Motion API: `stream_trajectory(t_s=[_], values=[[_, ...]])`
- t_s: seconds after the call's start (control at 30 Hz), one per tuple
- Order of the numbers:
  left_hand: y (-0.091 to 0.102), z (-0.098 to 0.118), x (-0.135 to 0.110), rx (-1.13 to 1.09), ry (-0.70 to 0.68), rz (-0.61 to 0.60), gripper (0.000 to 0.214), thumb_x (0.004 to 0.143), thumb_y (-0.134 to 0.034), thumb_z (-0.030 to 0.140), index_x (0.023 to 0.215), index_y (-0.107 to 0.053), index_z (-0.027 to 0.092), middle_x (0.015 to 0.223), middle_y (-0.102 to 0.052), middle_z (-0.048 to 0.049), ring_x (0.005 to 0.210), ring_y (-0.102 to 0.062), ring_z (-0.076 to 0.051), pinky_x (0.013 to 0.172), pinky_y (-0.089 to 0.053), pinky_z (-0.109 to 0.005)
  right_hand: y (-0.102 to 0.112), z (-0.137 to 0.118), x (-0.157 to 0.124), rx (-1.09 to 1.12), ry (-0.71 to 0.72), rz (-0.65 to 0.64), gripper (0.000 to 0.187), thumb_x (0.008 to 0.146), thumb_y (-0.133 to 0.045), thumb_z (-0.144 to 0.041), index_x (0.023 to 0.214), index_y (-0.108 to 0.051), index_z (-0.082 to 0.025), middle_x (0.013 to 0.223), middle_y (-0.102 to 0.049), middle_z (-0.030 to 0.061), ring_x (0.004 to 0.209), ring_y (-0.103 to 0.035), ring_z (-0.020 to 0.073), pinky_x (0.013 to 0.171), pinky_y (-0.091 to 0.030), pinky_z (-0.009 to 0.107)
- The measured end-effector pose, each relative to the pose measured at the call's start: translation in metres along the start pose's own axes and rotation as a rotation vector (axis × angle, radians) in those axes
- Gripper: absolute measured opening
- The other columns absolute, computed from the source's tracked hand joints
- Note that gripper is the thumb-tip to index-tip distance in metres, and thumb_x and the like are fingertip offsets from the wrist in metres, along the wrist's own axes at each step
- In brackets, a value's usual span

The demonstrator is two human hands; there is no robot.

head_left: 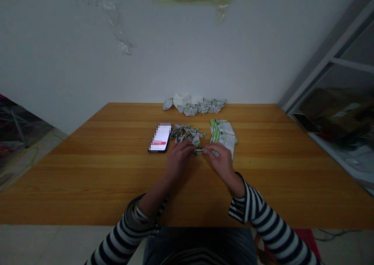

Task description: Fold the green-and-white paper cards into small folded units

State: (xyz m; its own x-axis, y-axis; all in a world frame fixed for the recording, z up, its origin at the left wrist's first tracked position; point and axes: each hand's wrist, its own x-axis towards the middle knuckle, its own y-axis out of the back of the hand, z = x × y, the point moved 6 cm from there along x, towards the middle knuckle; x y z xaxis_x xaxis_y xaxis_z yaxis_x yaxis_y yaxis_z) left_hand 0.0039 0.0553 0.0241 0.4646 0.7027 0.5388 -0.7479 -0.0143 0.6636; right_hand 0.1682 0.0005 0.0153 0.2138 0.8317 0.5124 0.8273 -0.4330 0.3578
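Note:
Between both hands, low over the wooden table, is a small folded piece of printed paper (pixel 199 150) in green and white. My left hand (pixel 179 157) has its fingers closed at the paper's left end. At the right end, my right hand (pixel 220 158) pinches it between thumb and fingers. Just beyond my left hand lies a loose pile of folded printed papers (pixel 187 132). A stack of flat green-and-white printed sheets (pixel 222 128) sits just past my right hand, which partly covers its near edge.
A phone (pixel 161 136) with a lit screen lies left of the pile. Crumpled printed and white papers (pixel 201 106) line the back edge of the wooden table (pixel 117 171), against the wall (pixel 187 58). A glass-panelled frame (pixel 330 62) stands at right.

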Motion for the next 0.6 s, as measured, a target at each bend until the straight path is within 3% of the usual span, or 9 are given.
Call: stream_trajectory(t_s=[0.17,0.27,0.4,0.6], values=[[-0.021,0.002,-0.007,-0.182,0.071,-0.23,0.021,0.086,-0.059,0.025,0.1,-0.074,0.022,0.083,-0.075,-0.0076,0.075,-0.068,-0.022,0.069,-0.049,-0.03,-0.001,-0.004,0.003,0.045,0.004,-0.004,0.005,0.078,-0.069,-0.024,0.076,-0.074,-0.024,0.091,-0.072,0.0048,0.089,-0.066,0.0227,0.082,-0.05,0.035],[-0.024,0.0,-0.01,-0.277,0.188,-0.226,0.023,0.087,-0.057,0.032,0.091,-0.075,0.018,0.068,-0.073,-0.0061,0.06,-0.067,-0.02,0.057,-0.046,-0.026,-0.011,0.003,0.001,0.105,-0.107,-0.065,0.009,0.081,-0.065,-0.025,0.08,-0.074,-0.023,0.08,-0.074,0.003,0.076,-0.068,0.021,0.073,-0.051,0.033],[-0.022,0.0,-0.007,-0.328,0.275,-0.176,0.024,0.083,-0.06,0.035,0.084,-0.076,0.016,0.065,-0.073,-0.0048,0.058,-0.065,-0.019,0.056,-0.045,-0.025,-0.017,0.018,-0.001,0.249,-0.237,-0.064,0.011,0.077,-0.065,-0.026,0.079,-0.074,-0.021,0.077,-0.075,0.0035,0.071,-0.069,0.0208,0.066,-0.052,0.03],[-0.032,0.009,-0.005,-0.786,0.386,-0.338,0.037,0.08,-0.061,0.05,0.084,-0.076,0.017,0.079,-0.074,-0.0037,0.072,-0.064,-0.019,0.069,-0.05,-0.028,-0.013,0.04,0.003,0.373,-0.355,-0.018,0.013,0.069,-0.07,-0.03,0.071,-0.072,-0.017,0.068,-0.073,0.0034,0.061,-0.066,0.0189,0.057,-0.048,0.027]])
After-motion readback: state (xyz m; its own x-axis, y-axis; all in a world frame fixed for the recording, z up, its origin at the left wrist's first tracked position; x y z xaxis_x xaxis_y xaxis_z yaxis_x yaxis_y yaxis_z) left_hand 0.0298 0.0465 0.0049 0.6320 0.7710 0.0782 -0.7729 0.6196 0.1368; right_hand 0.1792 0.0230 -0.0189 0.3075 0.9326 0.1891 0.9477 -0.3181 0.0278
